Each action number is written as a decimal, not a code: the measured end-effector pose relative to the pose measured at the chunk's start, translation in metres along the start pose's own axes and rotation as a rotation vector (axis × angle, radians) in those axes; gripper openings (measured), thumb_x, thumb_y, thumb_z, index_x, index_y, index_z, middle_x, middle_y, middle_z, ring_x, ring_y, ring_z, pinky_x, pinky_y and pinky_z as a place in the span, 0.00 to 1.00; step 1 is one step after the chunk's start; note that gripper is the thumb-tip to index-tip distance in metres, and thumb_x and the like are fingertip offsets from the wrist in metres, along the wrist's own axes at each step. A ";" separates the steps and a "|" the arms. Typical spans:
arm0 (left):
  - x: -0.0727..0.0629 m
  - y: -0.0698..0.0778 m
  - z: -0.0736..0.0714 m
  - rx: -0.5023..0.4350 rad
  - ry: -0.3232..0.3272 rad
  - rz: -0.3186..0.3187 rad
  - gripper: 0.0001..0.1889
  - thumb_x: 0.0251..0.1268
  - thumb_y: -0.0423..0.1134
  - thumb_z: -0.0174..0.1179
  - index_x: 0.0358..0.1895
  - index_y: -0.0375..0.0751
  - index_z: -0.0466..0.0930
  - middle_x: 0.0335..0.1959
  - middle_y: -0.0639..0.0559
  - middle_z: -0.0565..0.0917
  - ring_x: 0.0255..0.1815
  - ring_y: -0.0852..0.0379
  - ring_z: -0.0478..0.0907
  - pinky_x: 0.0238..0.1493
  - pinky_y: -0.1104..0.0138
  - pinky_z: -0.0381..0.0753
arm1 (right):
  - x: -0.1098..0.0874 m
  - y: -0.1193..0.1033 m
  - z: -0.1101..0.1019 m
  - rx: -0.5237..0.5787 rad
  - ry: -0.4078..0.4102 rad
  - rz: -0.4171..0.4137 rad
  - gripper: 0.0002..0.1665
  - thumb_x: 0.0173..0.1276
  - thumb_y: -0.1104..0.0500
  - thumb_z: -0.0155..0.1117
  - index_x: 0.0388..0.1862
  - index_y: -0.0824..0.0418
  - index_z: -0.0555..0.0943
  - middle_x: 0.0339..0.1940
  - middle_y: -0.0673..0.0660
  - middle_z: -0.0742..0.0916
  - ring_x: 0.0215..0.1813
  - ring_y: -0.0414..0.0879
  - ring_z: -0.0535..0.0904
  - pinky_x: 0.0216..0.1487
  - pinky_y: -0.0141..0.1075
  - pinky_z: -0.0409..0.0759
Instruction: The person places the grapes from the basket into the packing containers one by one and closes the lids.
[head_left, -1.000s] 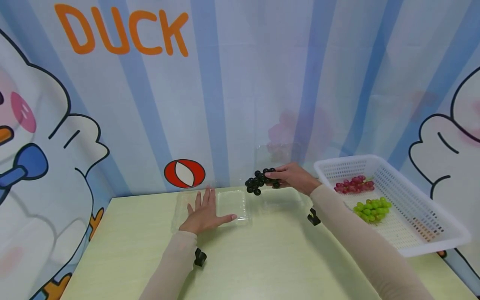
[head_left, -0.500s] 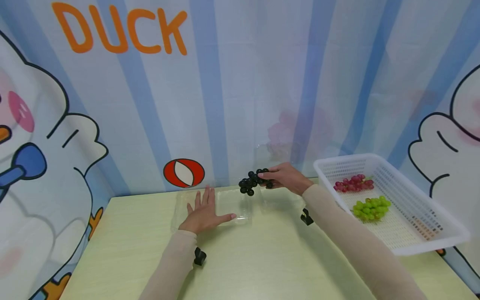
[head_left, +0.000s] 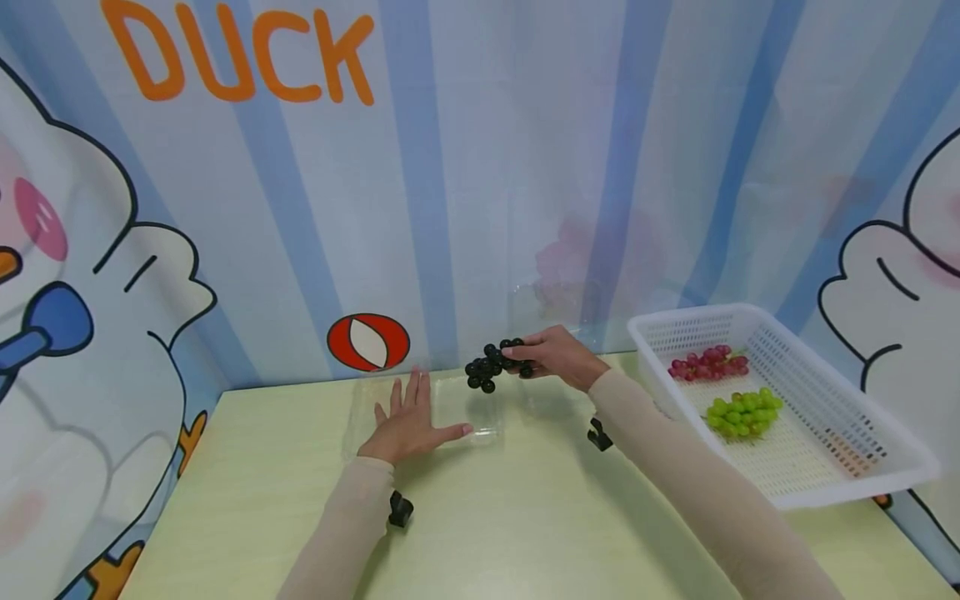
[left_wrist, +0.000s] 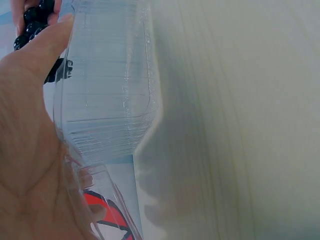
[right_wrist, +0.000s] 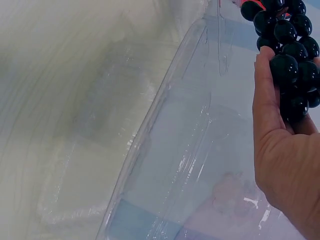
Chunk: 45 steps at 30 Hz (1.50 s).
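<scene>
A bunch of black grapes (head_left: pixel 486 367) is pinched between the thumb and fingers of my right hand (head_left: pixel 562 357), raised over a clear plastic box (head_left: pixel 487 432). The right wrist view shows the round, glossy grapes (right_wrist: pixel 290 57) up close. My left hand (head_left: pixel 408 429) has its fingers spread and rests on the left part of that box. In the left wrist view the thumb lies along the rim of the clear box (left_wrist: pixel 107 75); the grapes (left_wrist: pixel 34 25) show beyond it. The fingertips of my left hand are mostly out of that view.
A second clear plastic box (head_left: pixel 555 404) sits right of the first, its lid (head_left: pixel 555 308) upright against the striped curtain (head_left: pixel 480 167). A white perforated basket (head_left: pixel 892 475) at right holds red grapes (head_left: pixel 707 364) and green grapes (head_left: pixel 742 413). The pale table (head_left: pixel 525 525) meets the curtain behind.
My right hand has carried the black grapes leftward, from over the gap between the boxes to over the left box. My left hand has stayed in place.
</scene>
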<state>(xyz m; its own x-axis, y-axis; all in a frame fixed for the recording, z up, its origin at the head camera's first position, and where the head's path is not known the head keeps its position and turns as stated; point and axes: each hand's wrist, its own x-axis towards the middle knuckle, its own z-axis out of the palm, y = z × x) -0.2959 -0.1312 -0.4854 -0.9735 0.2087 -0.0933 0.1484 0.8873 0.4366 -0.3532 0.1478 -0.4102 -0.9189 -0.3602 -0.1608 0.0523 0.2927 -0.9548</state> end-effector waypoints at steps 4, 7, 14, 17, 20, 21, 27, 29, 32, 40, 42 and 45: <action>0.000 0.000 -0.001 0.009 -0.002 -0.001 0.69 0.52 0.81 0.56 0.83 0.40 0.33 0.85 0.44 0.32 0.83 0.33 0.29 0.71 0.26 0.33 | 0.002 0.000 0.003 -0.014 0.014 0.007 0.18 0.69 0.51 0.71 0.51 0.62 0.89 0.44 0.62 0.91 0.43 0.49 0.90 0.55 0.43 0.85; 0.000 0.001 -0.001 0.013 -0.001 -0.004 0.69 0.52 0.81 0.56 0.83 0.40 0.33 0.85 0.44 0.32 0.83 0.33 0.29 0.71 0.25 0.33 | 0.002 -0.001 0.006 -0.018 0.026 0.009 0.19 0.69 0.50 0.72 0.51 0.62 0.89 0.43 0.61 0.91 0.42 0.49 0.90 0.55 0.43 0.85; 0.000 0.000 -0.001 0.010 -0.004 -0.006 0.69 0.52 0.81 0.56 0.83 0.40 0.33 0.85 0.45 0.31 0.83 0.33 0.29 0.71 0.26 0.33 | 0.005 -0.001 0.014 -0.022 0.052 0.028 0.19 0.68 0.51 0.72 0.51 0.63 0.88 0.44 0.59 0.92 0.40 0.47 0.89 0.56 0.44 0.85; 0.001 0.000 0.000 0.008 -0.004 -0.002 0.69 0.51 0.82 0.56 0.83 0.40 0.33 0.85 0.45 0.32 0.83 0.33 0.30 0.71 0.26 0.33 | 0.006 -0.001 0.017 -0.017 0.062 0.035 0.19 0.68 0.52 0.73 0.50 0.64 0.89 0.44 0.60 0.91 0.39 0.47 0.90 0.55 0.44 0.85; 0.001 -0.001 0.001 0.002 -0.004 0.003 0.69 0.51 0.82 0.56 0.83 0.40 0.33 0.85 0.45 0.31 0.83 0.33 0.29 0.71 0.26 0.33 | 0.007 -0.001 0.019 -0.026 0.071 0.039 0.19 0.68 0.51 0.73 0.50 0.64 0.89 0.44 0.60 0.91 0.39 0.47 0.90 0.55 0.45 0.85; 0.001 -0.001 0.001 0.002 -0.005 0.003 0.69 0.51 0.82 0.56 0.83 0.41 0.33 0.85 0.45 0.31 0.83 0.33 0.29 0.71 0.26 0.33 | 0.007 -0.001 0.020 -0.027 0.073 0.042 0.19 0.68 0.51 0.73 0.49 0.64 0.89 0.45 0.60 0.91 0.39 0.47 0.90 0.55 0.45 0.85; 0.002 -0.001 0.002 0.005 -0.006 0.001 0.69 0.51 0.82 0.56 0.83 0.40 0.32 0.85 0.44 0.31 0.83 0.33 0.29 0.70 0.25 0.33 | 0.009 0.001 0.023 -0.034 0.075 0.037 0.19 0.68 0.51 0.73 0.49 0.64 0.89 0.45 0.60 0.91 0.38 0.47 0.89 0.56 0.46 0.85; 0.002 -0.002 0.002 0.008 -0.006 0.001 0.69 0.51 0.82 0.56 0.83 0.40 0.33 0.85 0.44 0.32 0.83 0.33 0.29 0.70 0.25 0.33 | 0.010 0.002 0.024 -0.027 0.074 0.036 0.19 0.67 0.51 0.73 0.48 0.64 0.89 0.44 0.60 0.91 0.38 0.47 0.89 0.55 0.45 0.85; 0.002 -0.002 0.001 0.009 -0.005 0.003 0.69 0.51 0.82 0.56 0.83 0.40 0.33 0.85 0.44 0.32 0.83 0.33 0.29 0.70 0.25 0.33 | 0.010 0.002 0.025 -0.029 0.074 0.031 0.18 0.68 0.52 0.73 0.48 0.65 0.89 0.43 0.60 0.92 0.38 0.46 0.89 0.54 0.44 0.85; 0.003 -0.002 0.000 0.011 -0.002 -0.005 0.70 0.50 0.83 0.55 0.83 0.40 0.33 0.85 0.44 0.32 0.83 0.33 0.29 0.70 0.25 0.33 | 0.011 -0.001 0.030 -0.024 0.083 0.035 0.18 0.69 0.53 0.72 0.49 0.66 0.89 0.40 0.61 0.92 0.37 0.46 0.89 0.52 0.43 0.86; 0.003 -0.002 0.000 0.006 -0.001 -0.005 0.70 0.50 0.82 0.56 0.83 0.40 0.34 0.85 0.44 0.32 0.83 0.32 0.29 0.70 0.25 0.33 | 0.010 -0.001 0.031 -0.023 0.085 0.036 0.19 0.68 0.52 0.72 0.48 0.66 0.89 0.40 0.61 0.92 0.37 0.45 0.89 0.52 0.43 0.86; 0.002 -0.002 0.001 0.009 -0.001 -0.006 0.69 0.50 0.82 0.56 0.83 0.39 0.34 0.85 0.43 0.32 0.83 0.32 0.30 0.70 0.25 0.34 | 0.011 0.000 0.032 -0.027 0.092 0.033 0.19 0.68 0.52 0.73 0.46 0.67 0.89 0.39 0.62 0.92 0.36 0.45 0.89 0.52 0.43 0.86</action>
<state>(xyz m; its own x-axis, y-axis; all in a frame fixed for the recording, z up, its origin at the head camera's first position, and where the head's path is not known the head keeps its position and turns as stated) -0.2984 -0.1319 -0.4869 -0.9741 0.2040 -0.0970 0.1443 0.8924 0.4276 -0.3503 0.1154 -0.4198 -0.9491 -0.2671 -0.1669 0.0737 0.3268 -0.9422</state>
